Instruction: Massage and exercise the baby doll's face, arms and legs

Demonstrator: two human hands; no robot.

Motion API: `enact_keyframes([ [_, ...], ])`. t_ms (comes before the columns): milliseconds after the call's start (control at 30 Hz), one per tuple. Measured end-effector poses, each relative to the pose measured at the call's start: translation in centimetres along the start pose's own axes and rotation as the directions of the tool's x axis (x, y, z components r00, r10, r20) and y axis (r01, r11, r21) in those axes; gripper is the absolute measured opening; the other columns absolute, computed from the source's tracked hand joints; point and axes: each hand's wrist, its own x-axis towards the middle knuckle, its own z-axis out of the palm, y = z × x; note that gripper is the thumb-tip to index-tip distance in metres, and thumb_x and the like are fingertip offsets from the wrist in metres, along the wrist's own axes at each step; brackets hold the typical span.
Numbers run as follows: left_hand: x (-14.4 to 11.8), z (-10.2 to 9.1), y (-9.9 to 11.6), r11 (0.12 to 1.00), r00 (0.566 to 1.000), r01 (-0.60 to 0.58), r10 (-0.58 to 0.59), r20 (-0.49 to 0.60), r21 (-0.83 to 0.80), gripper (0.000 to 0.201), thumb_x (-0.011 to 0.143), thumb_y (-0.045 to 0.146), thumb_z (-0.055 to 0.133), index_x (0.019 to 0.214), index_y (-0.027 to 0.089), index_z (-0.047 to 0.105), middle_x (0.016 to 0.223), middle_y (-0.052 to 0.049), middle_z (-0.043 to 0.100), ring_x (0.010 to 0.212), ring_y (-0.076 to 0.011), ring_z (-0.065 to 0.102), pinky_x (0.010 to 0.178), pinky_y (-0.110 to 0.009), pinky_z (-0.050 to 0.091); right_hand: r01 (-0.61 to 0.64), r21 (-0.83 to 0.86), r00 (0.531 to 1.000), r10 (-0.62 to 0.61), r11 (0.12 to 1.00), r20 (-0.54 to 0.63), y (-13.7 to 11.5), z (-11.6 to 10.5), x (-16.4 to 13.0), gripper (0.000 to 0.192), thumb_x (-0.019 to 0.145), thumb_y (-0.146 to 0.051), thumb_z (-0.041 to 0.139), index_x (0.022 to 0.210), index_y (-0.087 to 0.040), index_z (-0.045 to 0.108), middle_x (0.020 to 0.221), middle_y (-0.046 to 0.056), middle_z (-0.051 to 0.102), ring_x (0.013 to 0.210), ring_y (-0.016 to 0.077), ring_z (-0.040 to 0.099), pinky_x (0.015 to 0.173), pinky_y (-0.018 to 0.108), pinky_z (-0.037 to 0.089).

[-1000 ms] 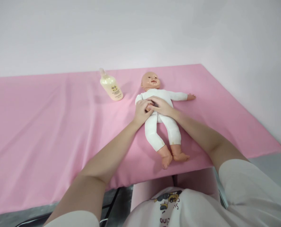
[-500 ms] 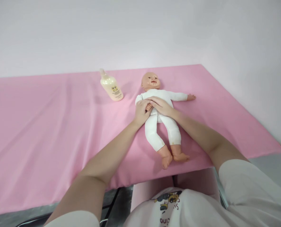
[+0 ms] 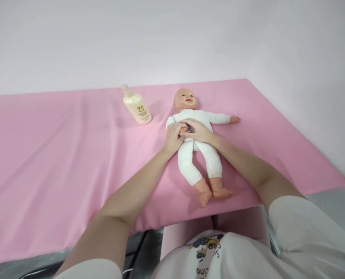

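Note:
A baby doll (image 3: 190,116) in a white bodysuit lies on its back, head away from me and feet toward the near edge. My left hand (image 3: 174,135) is closed around the doll's arm near its small hand (image 3: 184,130), over the belly. From the other side, my right hand (image 3: 199,131) rests on the belly with its thumb and fingers about that same small hand, pinching it. The doll's other arm (image 3: 220,118) stretches out sideways on the cloth.
A pink cloth (image 3: 59,155) covers the table, with soft folds at the left. Left of the doll stands a pump bottle (image 3: 138,109) of pale yellow liquid. A white wall (image 3: 149,42) rises behind the table.
My right hand's thumb has moved away from its fingers, now lying below the doll's hand, which shows more. My left hand, the doll's body and the bottle have stayed put.

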Motion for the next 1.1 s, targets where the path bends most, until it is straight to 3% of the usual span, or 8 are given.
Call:
enact_keyframes([
  [267, 0.1, -0.2, 0.4, 1.0, 1.0, 0.006, -0.006, -0.002, -0.001, 0.009, 0.093, 0.028, 0.055, 0.099, 0.024, 0.062, 0.102, -0.007, 0.077, 0.1, -0.0274, 0.069, 0.096, -0.045, 0.051, 0.014, -0.001, 1.0, -0.014, 1.0, -0.008, -0.1, -0.1, -0.1, 0.025, 0.1, -0.035, 0.057, 0.115, -0.019, 0.068, 0.115, 0.009, 0.073, 0.107, 0.0247, 0.066, 0.103, 0.043, 0.052],
  [567, 0.3, -0.5, 1.0, 0.997, 0.997, 0.071, -0.072, 0.032, 0.037, 0.009, 0.094, 0.027, 0.059, 0.101, 0.024, 0.064, 0.106, -0.007, 0.076, 0.102, -0.0278, 0.068, 0.097, -0.047, 0.052, -0.005, 0.024, 0.999, 0.006, 1.0, -0.032, -0.3, -0.1, -0.1, 0.036, 0.108, -0.04, 0.041, 0.117, -0.02, 0.07, 0.122, 0.009, 0.074, 0.119, 0.0235, 0.066, 0.116, 0.042, 0.049],
  [833, 0.3, -0.2, 0.8, 0.998, 0.998, 0.064, -0.064, 0.004, 0.006, 0.01, 0.096, 0.032, 0.059, 0.1, 0.025, 0.065, 0.104, -0.007, 0.076, 0.101, -0.0288, 0.068, 0.096, -0.049, 0.052, -0.091, 0.036, 0.996, 0.092, 0.995, -0.023, -0.9, -0.3, 0.0, 0.031, 0.105, -0.032, 0.044, 0.114, -0.025, 0.073, 0.125, 0.007, 0.074, 0.123, 0.0264, 0.066, 0.12, 0.048, 0.048],
  [1100, 0.3, -0.4, 1.0, 0.997, 0.997, 0.07, -0.071, 0.026, 0.015, 0.011, 0.097, 0.033, 0.058, 0.102, 0.025, 0.064, 0.106, -0.008, 0.076, 0.103, -0.0294, 0.068, 0.097, -0.049, 0.051, -0.061, 0.033, 0.998, 0.062, 0.998, -0.015, -0.8, -0.3, 0.0, 0.03, 0.105, -0.033, 0.045, 0.116, -0.023, 0.071, 0.123, 0.009, 0.075, 0.12, 0.0263, 0.066, 0.116, 0.047, 0.048],
])
